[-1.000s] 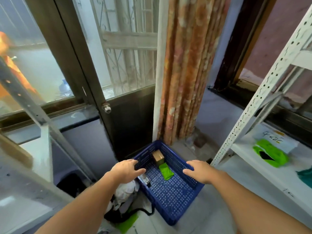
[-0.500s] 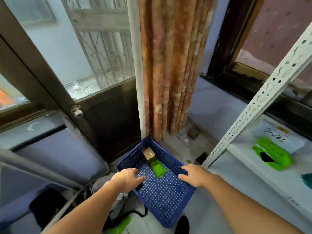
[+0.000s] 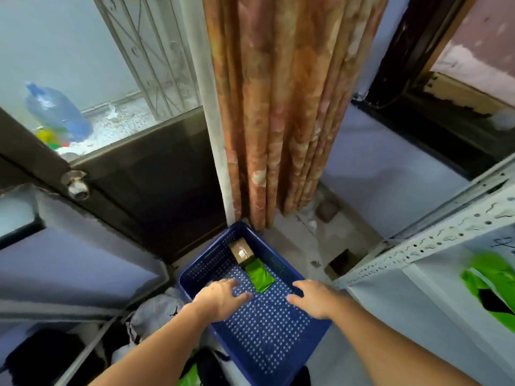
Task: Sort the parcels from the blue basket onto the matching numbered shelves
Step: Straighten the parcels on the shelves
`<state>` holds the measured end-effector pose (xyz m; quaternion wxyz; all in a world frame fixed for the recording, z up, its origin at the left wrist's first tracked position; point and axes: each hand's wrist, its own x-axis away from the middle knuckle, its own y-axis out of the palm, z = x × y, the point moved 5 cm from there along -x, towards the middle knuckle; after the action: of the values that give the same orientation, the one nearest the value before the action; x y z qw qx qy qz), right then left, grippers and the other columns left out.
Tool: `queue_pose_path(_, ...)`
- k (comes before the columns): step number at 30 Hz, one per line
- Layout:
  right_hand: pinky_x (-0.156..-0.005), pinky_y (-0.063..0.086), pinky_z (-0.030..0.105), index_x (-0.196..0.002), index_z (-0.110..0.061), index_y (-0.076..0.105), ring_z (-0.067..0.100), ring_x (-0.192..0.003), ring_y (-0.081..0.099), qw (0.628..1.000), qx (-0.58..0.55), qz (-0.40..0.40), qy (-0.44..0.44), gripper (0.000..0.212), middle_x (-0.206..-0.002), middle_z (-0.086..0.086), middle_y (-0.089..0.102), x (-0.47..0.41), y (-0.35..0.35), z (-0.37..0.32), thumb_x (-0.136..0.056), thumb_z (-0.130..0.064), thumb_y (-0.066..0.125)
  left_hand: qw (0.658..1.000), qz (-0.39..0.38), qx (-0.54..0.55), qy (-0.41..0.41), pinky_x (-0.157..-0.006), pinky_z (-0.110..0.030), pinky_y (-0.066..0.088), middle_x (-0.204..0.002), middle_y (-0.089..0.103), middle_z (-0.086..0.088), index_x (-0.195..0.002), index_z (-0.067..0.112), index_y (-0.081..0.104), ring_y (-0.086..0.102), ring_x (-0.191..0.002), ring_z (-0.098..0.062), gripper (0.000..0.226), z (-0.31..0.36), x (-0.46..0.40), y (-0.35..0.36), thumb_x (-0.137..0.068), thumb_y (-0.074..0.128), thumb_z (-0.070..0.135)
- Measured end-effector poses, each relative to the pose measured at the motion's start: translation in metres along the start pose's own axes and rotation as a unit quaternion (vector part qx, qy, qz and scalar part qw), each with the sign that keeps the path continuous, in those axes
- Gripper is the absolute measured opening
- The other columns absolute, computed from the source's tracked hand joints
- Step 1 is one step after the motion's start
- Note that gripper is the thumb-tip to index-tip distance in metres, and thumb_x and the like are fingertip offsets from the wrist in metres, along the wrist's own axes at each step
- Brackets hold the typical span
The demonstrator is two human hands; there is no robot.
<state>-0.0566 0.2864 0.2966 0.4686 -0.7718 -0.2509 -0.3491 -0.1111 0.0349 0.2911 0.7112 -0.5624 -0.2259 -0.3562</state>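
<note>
Both hands have dropped into the blue basket (image 3: 195, 277): left hand (image 3: 221, 298) and right hand (image 3: 313, 298) spread loose, grasping nothing, near the green parcel (image 3: 259, 275).

A blue basket (image 3: 281, 341) on the floor holds a brown box (image 3: 241, 250) touching a green parcel (image 3: 259, 275).

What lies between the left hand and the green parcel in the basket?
Only bare basket floor, seen in the head view. The left hand hovers just short of the green parcel; the brown box lies beyond it.
</note>
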Motion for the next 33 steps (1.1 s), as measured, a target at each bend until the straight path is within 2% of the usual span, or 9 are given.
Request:
queue_pose_path(13,-0.118,0.031,0.040,-0.160,-0.020,0.024,0.028,-0.148,0.032,0.992,-0.107,-0.025,0.059,0.075,-0.166,0.007,0.022,-0.344,0.157,0.087,-0.100,-0.062,0.042,0.998,-0.031,0.043,0.017,-0.111,-0.032,0.038,-0.159,0.042,-0.006,-0.154,0.016,0.040,0.045,-0.141,-0.023,0.083,-0.100,-0.344,0.157,-0.094,0.039,0.073)
queue_pose_path(20,-0.112,0.039,0.039,-0.155,-0.017,0.035,0.029,-0.139,0.044,0.974,-0.201,0.023,0.104,0.068,-0.158,0.010,0.038,-0.511,0.259,0.142,-0.100,-0.056,0.047,0.981,-0.005,0.191,-0.031,-0.081,-0.031,0.041,-0.124,0.069,-0.014,-0.119,0.009,0.068,0.064,-0.110,-0.029,0.076,-0.144,-0.508,0.255,-0.092,0.039,0.073)
queue_pose_path(23,-0.104,0.043,0.034,-0.147,-0.013,0.046,0.028,-0.130,0.052,0.956,-0.256,0.052,0.133,0.058,-0.146,0.011,0.052,-0.559,0.289,0.155,-0.101,-0.049,0.050,0.953,-0.004,0.296,-0.058,-0.097,-0.034,0.045,-0.135,0.064,-0.016,-0.125,0.013,0.066,0.062,-0.121,-0.031,0.068,-0.154,-0.556,0.277,-0.094,0.045,0.070)
queue_pose_path(25,-0.098,0.043,0.033,-0.143,-0.010,0.048,0.029,-0.125,0.055,0.936,-0.304,0.073,0.163,0.055,-0.139,0.012,0.056,-0.587,0.306,0.160,-0.102,-0.046,0.052,0.912,-0.001,0.402,-0.081,-0.112,-0.041,0.042,-0.144,0.057,-0.018,-0.138,0.003,0.058,0.056,-0.130,-0.035,0.090,-0.156,-0.576,0.289,-0.087,0.051,0.077)
queue_pose_path(27,-0.088,0.043,0.035,-0.125,-0.017,0.057,0.026,-0.106,0.060,0.895,-0.394,0.084,0.193,0.043,-0.117,0.010,0.060,-0.614,0.322,0.163,-0.097,-0.050,0.056,0.864,-0.019,0.492,-0.109,-0.112,-0.043,0.039,-0.148,0.052,-0.011,-0.146,0.001,0.048,0.049,-0.137,-0.035,0.073,-0.150,-0.584,0.303,-0.099,0.052,0.057)
queue_pose_path(28,-0.080,0.043,0.035,-0.111,-0.021,0.059,0.023,-0.091,0.059,0.867,-0.446,0.093,0.201,0.039,-0.102,0.007,0.058,-0.631,0.334,0.165,-0.091,-0.055,0.061,0.846,-0.028,0.521,-0.112,-0.107,-0.041,0.043,-0.143,0.052,-0.004,-0.147,0.007,0.047,0.050,-0.135,-0.032,0.060,-0.146,-0.586,0.309,-0.103,0.050,0.047)
queue_pose_path(30,-0.065,0.046,0.032,-0.106,-0.015,0.063,0.024,-0.084,0.058,0.806,-0.536,0.142,0.205,0.065,-0.094,0.003,0.059,-0.684,0.371,0.185,-0.067,-0.067,0.067,0.822,-0.035,0.560,-0.101,-0.078,-0.032,0.055,-0.130,0.057,-0.005,-0.138,0.015,0.051,0.060,-0.115,-0.028,0.040,-0.135,-0.589,0.320,-0.105,0.049,0.038)
queue_pose_path(32,-0.071,0.058,0.038,-0.109,-0.009,0.068,0.025,-0.087,0.068,0.753,-0.594,0.181,0.217,0.086,-0.096,0.004,0.071,-0.704,0.385,0.186,-0.054,-0.076,0.067,0.820,0.001,0.564,-0.096,-0.046,-0.023,0.051,-0.114,0.065,-0.019,-0.127,0.000,0.059,0.068,-0.077,-0.019,0.033,-0.134,-0.593,0.328,-0.106,0.052,0.025)
queue_pose_path(33,-0.078,0.060,0.043,-0.107,-0.007,0.069,0.028,-0.088,0.071,0.731,-0.618,0.187,0.220,0.083,-0.097,0.007,0.075,-0.704,0.386,0.182,-0.059,-0.074,0.070,0.816,0.016,0.571,-0.093,-0.038,-0.020,0.047,-0.105,0.069,-0.024,-0.121,-0.007,0.061,0.067,-0.057,-0.012,0.030,-0.135,-0.594,0.332,-0.105,0.054,0.018)
